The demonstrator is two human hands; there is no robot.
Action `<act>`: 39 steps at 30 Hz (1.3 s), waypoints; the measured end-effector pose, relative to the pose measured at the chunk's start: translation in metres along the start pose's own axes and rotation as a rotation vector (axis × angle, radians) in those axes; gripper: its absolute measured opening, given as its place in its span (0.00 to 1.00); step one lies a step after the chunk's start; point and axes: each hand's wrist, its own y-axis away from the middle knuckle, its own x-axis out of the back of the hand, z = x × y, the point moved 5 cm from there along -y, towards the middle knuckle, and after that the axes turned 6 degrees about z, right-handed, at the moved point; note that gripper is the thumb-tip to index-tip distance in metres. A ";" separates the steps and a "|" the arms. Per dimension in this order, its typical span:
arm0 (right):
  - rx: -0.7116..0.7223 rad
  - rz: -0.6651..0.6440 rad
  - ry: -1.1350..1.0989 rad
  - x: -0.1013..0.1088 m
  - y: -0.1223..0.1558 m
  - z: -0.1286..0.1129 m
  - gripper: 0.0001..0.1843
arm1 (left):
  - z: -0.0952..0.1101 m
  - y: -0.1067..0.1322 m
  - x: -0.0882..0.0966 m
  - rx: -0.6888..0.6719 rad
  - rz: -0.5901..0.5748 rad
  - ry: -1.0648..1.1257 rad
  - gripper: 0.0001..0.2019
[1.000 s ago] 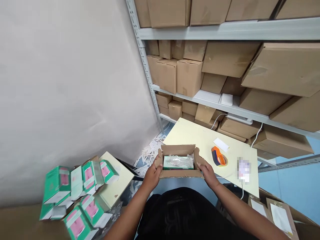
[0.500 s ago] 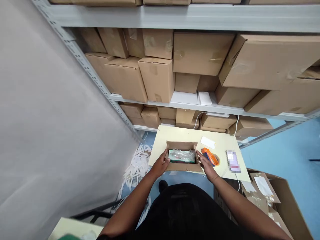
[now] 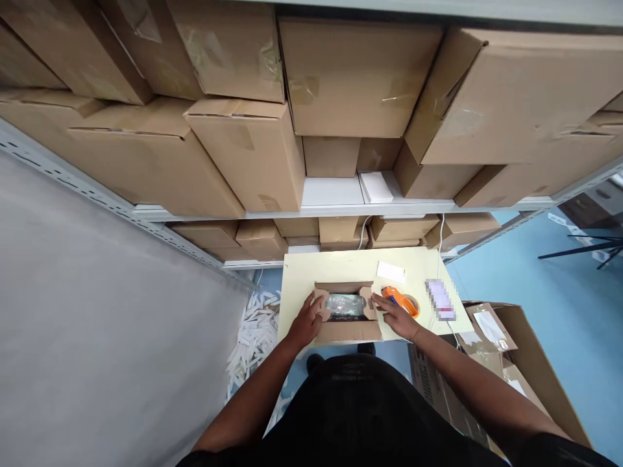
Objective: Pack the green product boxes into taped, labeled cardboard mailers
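A small cardboard box point(image 3: 348, 331) stands on the cream table with its long flaps spread outward. Its two short side flaps are folded partway in over the contents. Inside lies a package in clear plastic wrap point(image 3: 346, 305), partly covered by those flaps. My left hand point(image 3: 305, 321) rests on the left side flap, thumb and fingers apart. On the right side flap lie the stretched fingers of my right hand point(image 3: 395, 318). An orange tape dispenser point(image 3: 400, 300) sits just beyond my right hand, and a white card point(image 3: 390, 272) lies behind it.
A phone with a blurred screen point(image 3: 440, 299) lies at the right of the table point(image 3: 298, 269). Shelves packed with cardboard boxes point(image 3: 360, 78) rise behind. A large open carton point(image 3: 540, 353) stands at the right. White paper scraps point(image 3: 253, 331) cover the floor at left.
Both side flaps have swung inward over the plastic-wrapped package, with my hands following onto them. My view has shifted nearer the shelves.
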 end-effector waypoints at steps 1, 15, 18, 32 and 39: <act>0.049 -0.059 0.066 0.001 0.006 0.000 0.41 | -0.002 0.003 -0.001 0.012 -0.003 -0.003 0.29; 0.064 0.173 0.079 -0.024 -0.008 -0.003 0.28 | 0.009 0.011 0.012 0.235 0.240 0.286 0.32; -0.067 0.264 0.019 -0.028 -0.018 -0.007 0.25 | 0.010 0.003 0.017 0.194 0.217 0.278 0.32; -0.169 0.333 0.045 -0.024 -0.002 0.008 0.29 | 0.028 -0.001 0.014 -0.092 0.332 -0.098 0.08; -0.310 0.349 0.755 0.038 0.031 0.065 0.20 | 0.011 -0.009 0.005 -0.170 0.337 -0.307 0.10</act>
